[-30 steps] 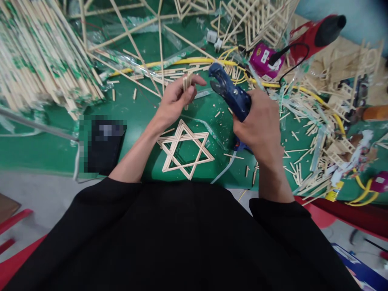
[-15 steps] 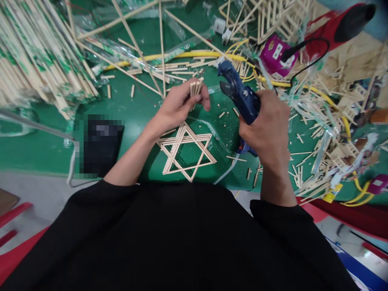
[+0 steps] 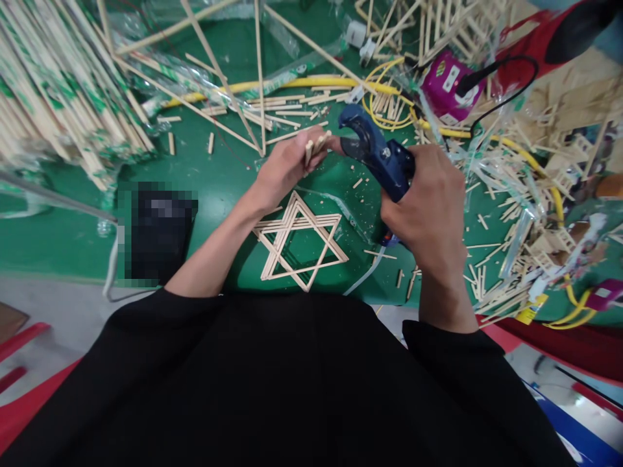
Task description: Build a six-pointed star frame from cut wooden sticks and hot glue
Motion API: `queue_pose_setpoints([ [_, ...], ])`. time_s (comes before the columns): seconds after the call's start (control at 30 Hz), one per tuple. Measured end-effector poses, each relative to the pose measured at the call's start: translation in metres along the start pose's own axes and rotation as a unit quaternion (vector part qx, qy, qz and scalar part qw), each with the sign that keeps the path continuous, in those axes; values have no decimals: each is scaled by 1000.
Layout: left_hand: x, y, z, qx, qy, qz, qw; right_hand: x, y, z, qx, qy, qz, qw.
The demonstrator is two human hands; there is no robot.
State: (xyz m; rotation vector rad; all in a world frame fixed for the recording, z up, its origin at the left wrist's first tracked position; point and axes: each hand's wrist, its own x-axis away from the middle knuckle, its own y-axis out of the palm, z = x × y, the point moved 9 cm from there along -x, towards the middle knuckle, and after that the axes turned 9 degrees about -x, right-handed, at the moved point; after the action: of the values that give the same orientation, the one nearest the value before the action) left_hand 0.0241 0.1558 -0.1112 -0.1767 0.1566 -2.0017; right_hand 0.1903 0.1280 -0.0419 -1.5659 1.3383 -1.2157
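Short wooden sticks (image 3: 316, 144) stand bunched in the fingers of my left hand (image 3: 285, 170). My right hand (image 3: 431, 204) is wrapped round a blue pipe cutter (image 3: 389, 162), its curved jaw and blade pointing toward the left hand. The jaws look parted, and the blade lies close to the left fingertips; whether they touch I cannot tell. Just below the left hand, a six-pointed star of wooden sticks (image 3: 327, 237) lies flat on the green table (image 3: 228, 194).
Bundles of long sticks (image 3: 63, 91) in plastic lie at the left, near a blurred black object (image 3: 160, 233). A yellow cable (image 3: 311, 83) crosses behind the hands. To the right are a purple power socket (image 3: 450, 87), a red tool (image 3: 545, 48) and scattered stick offcuts (image 3: 511, 279).
The pipe cutter has moved slightly left, closer to my left hand. My left hand has turned, and the sticks in it now tilt to the right.
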Motion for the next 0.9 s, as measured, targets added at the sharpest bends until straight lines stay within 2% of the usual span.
queue_pose_setpoints([
  [0.07,-5,-1,2,29,44,12,999,-1,-1,1,4,-12,9,1000],
  [0.13,-9,-4,6,66,117,33,990,-1,-2,4,13,-24,25,999],
  [0.2,-13,-4,1,72,139,44,987,-2,-3,6,19,-41,41,998],
  [0.3,-19,2,-11,28,84,28,996,-3,-7,7,9,-65,57,996],
  [0.4,-18,4,-12,-9,40,6,999,-3,-16,7,1,-69,58,996],
  [0.6,-14,5,5,28,83,-52,995,-5,-27,2,55,-84,45,994],
  [0.73,-15,5,10,26,64,-82,994,-7,-27,0,101,-102,44,989],
  [0.9,-14,1,23,33,53,-88,994,-7,-29,-5,84,-115,31,989],
])
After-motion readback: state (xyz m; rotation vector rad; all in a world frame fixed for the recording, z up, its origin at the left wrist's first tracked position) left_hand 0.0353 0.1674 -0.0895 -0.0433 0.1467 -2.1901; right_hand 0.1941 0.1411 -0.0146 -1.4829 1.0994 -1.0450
